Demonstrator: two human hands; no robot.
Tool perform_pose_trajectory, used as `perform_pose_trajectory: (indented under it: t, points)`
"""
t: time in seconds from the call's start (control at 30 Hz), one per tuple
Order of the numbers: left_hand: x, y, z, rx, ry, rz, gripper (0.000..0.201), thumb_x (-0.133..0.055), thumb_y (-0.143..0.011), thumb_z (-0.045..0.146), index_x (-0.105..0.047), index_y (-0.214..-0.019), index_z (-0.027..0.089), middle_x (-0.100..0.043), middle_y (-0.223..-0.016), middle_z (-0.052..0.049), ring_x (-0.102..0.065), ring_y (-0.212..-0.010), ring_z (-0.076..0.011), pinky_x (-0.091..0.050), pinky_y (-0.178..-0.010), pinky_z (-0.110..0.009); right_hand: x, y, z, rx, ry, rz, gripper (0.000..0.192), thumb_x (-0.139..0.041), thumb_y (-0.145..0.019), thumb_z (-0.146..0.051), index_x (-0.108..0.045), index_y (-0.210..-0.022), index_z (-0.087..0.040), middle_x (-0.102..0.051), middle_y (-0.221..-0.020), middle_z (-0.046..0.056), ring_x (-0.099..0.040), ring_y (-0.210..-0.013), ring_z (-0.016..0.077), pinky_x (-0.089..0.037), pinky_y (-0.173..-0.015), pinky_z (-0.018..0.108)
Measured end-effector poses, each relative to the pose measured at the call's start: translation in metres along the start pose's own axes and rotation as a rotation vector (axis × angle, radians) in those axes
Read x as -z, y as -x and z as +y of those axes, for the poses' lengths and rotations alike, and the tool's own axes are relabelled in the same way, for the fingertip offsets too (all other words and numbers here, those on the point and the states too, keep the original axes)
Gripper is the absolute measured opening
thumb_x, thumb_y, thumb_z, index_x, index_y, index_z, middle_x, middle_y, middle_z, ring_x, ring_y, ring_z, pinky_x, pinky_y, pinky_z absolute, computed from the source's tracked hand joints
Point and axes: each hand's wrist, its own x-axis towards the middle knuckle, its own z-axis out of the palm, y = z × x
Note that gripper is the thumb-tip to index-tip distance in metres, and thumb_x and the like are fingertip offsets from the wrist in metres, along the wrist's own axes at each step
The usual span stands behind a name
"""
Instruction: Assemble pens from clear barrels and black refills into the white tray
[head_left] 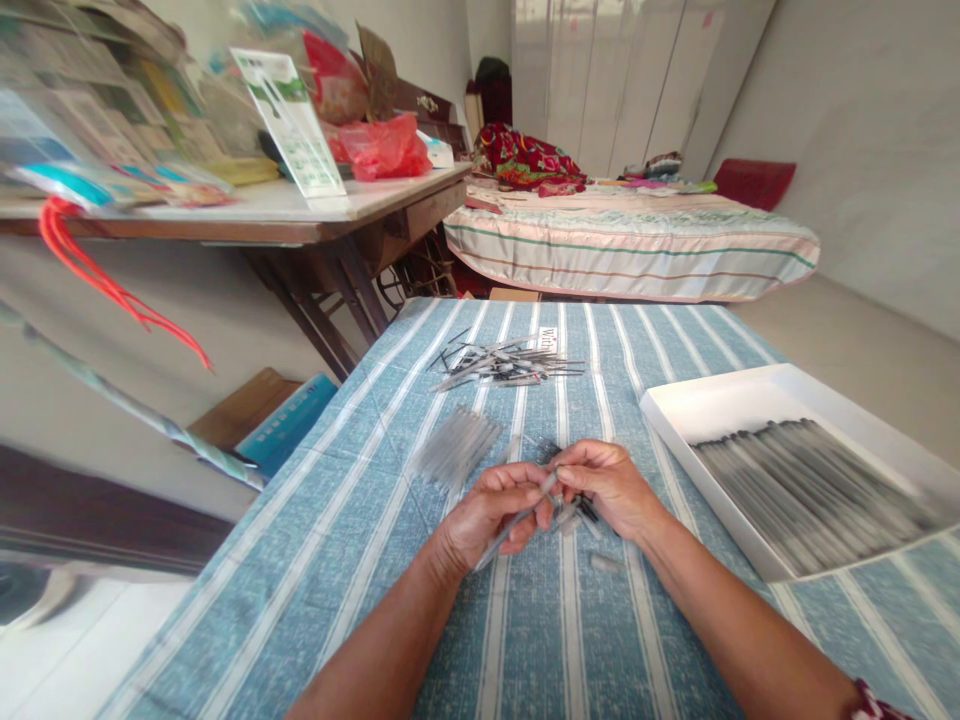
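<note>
My left hand (491, 512) grips a clear pen barrel (517, 518) that slants from lower left to upper right. My right hand (609, 487) meets it at the barrel's upper end, fingers pinched on the tip, with a few small dark and pale parts (581, 515) under its palm. Both hands hover over a blue-and-white striped cloth (360, 540). A bundle of clear barrels (454, 448) lies just beyond my left hand. A loose pile of thin dark refills (504, 363) lies farther back. One small pale piece (606, 563) rests on the cloth near my right wrist.
A white tray (720, 405) holding several dark pens (806, 495) in rows sits to the right. A wooden desk (315, 228) heaped with papers and red bags stands at the left. A bed (630, 245) fills the back of the room.
</note>
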Motion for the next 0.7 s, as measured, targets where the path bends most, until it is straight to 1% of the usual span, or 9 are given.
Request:
perform_pose_trajectory:
  t: [0.13,0.33,0.47,0.57,0.7]
  points:
    - [-0.001,0.001,0.0,0.017,-0.012,-0.003,0.015,-0.054,-0.079,0.02,-0.06,-0.089,0.012,-0.061,-0.066,-0.003,-0.04,-0.033,-0.0025,-0.026,-0.03,-0.014,0.005,-0.001,-0.001,-0.007,0.072,-0.029,0.019,-0.075,-0.062,-0.028,-0.067,-0.071,-0.014,-0.067,-0.062,0.003,-0.058,-0.051,0.0099,-0.043,-0.049,0.021]
    - [-0.002,0.001,0.001,0.046,0.005,-0.042,0.016,-0.056,-0.077,0.021,-0.06,-0.09,0.013,-0.062,-0.065,-0.003,-0.04,-0.032,-0.003,-0.026,-0.029,-0.015,0.017,0.001,-0.012,-0.02,0.192,-0.15,0.02,-0.074,-0.062,-0.028,-0.067,-0.074,-0.013,-0.066,-0.059,0.002,-0.059,-0.051,0.0104,-0.046,-0.052,0.022]
    - [-0.002,0.001,0.0,0.072,-0.004,-0.055,0.017,-0.056,-0.077,0.021,-0.06,-0.09,0.011,-0.063,-0.063,-0.004,-0.04,-0.031,-0.0037,-0.027,-0.03,-0.015,0.021,0.004,-0.02,-0.02,0.292,-0.205,0.02,-0.071,-0.066,-0.029,-0.065,-0.076,-0.013,-0.066,-0.059,0.002,-0.06,-0.052,0.0111,-0.048,-0.054,0.023]
    - [-0.001,0.001,-0.001,0.089,-0.016,-0.057,0.018,-0.058,-0.076,0.023,-0.06,-0.09,0.011,-0.063,-0.064,-0.004,-0.041,-0.032,-0.0036,-0.027,-0.03,-0.015,0.023,0.005,-0.023,-0.026,0.369,-0.233,0.022,-0.069,-0.067,-0.032,-0.064,-0.077,-0.013,-0.065,-0.059,0.002,-0.061,-0.055,0.0123,-0.047,-0.053,0.023]
    - [0.0,0.0,-0.002,0.105,-0.029,-0.058,0.02,-0.06,-0.075,0.024,-0.059,-0.089,0.011,-0.063,-0.065,-0.005,-0.042,-0.032,-0.0036,-0.029,-0.03,-0.015,0.025,0.006,-0.025,-0.024,0.463,-0.27,0.023,-0.067,-0.069,-0.033,-0.063,-0.078,-0.013,-0.063,-0.059,0.001,-0.058,-0.053,0.0105,-0.045,-0.051,0.021]
